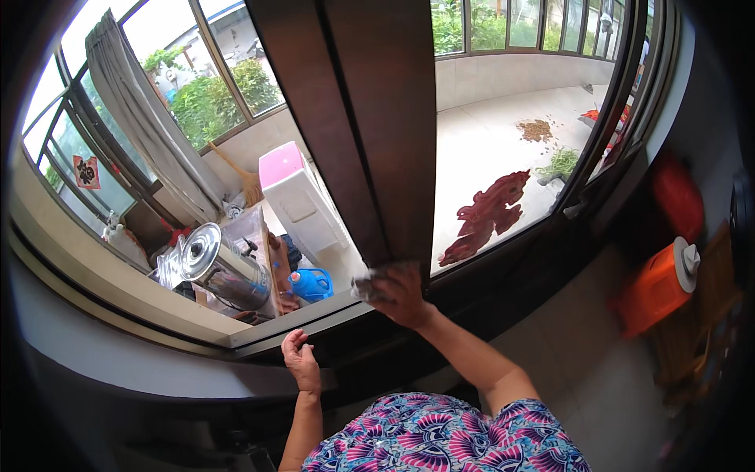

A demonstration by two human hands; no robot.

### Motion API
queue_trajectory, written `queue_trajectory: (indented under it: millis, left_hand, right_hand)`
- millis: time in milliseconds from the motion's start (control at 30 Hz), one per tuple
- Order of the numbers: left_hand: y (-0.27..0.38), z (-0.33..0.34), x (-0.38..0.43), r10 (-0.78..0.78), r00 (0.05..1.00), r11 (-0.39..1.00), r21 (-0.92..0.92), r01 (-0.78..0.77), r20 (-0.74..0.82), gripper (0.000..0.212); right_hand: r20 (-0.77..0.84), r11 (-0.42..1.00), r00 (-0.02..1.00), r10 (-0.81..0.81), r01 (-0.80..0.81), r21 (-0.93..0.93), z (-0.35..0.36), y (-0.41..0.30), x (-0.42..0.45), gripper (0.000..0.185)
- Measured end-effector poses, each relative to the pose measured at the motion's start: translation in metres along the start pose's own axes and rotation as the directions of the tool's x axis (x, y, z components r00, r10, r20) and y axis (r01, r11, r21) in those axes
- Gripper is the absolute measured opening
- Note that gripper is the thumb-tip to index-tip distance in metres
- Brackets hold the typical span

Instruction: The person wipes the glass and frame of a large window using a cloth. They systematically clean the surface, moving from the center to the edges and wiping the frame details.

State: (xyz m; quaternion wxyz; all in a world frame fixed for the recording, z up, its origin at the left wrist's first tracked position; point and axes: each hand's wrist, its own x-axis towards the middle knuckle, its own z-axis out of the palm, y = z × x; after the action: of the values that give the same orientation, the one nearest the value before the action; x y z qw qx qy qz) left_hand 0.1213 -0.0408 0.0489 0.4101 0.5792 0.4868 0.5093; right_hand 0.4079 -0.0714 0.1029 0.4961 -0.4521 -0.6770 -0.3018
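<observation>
My right hand (401, 295) grips a greyish cloth (367, 287), blurred, at the foot of a wide dark brown upright (377, 135) between two window openings. The fingers rest over the cloth against the lower part of the upright. My left hand (302, 361) is raised near the pale inner sill (236, 377), its fingers loosely curled and nothing in them. It is close to the light metal bottom rail (295, 325) of the left window. Whether glass fills that opening, I cannot tell.
Beyond the left window stand a lidded steel urn (227, 268), a blue plastic jug (311, 284), a white cabinet with a pink top (304, 200) and a straw broom (248, 183). A dark red patch (489, 215) lies on the right-hand floor. An orange container (655, 292) stands indoors at right.
</observation>
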Motion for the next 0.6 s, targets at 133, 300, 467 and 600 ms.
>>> queue_trajectory:
  millis: [133, 300, 467, 600]
  left_hand:
    - [-0.010, -0.006, -0.003, -0.079, 0.997, 0.995, -0.055, 0.080, 0.026, 0.033]
    - [-0.006, -0.010, -0.009, -0.086, 0.995, 0.996, -0.026, 0.087, 0.042, 0.032]
    - [-0.014, -0.008, -0.004, 0.035, 0.999, 0.995, 0.095, -0.036, 0.007, 0.031]
    - [0.013, -0.002, -0.005, 0.222, 0.974, 0.926, 0.303, -0.225, 0.045, 0.033]
  right_hand:
    - [0.236, 0.993, 0.964, 0.118, -0.114, -0.031, 0.018, -0.011, -0.105, 0.023]
    - [0.226, 0.990, 0.970, 0.092, -0.066, -0.121, 0.009, -0.004, -0.100, 0.025]
    - [-0.110, 0.978, 0.993, -0.043, 0.019, -0.207, -0.034, 0.020, 0.057, 0.043]
    - [-0.196, 0.947, 0.953, -0.233, 0.176, -0.267, -0.083, 0.032, 0.237, 0.041]
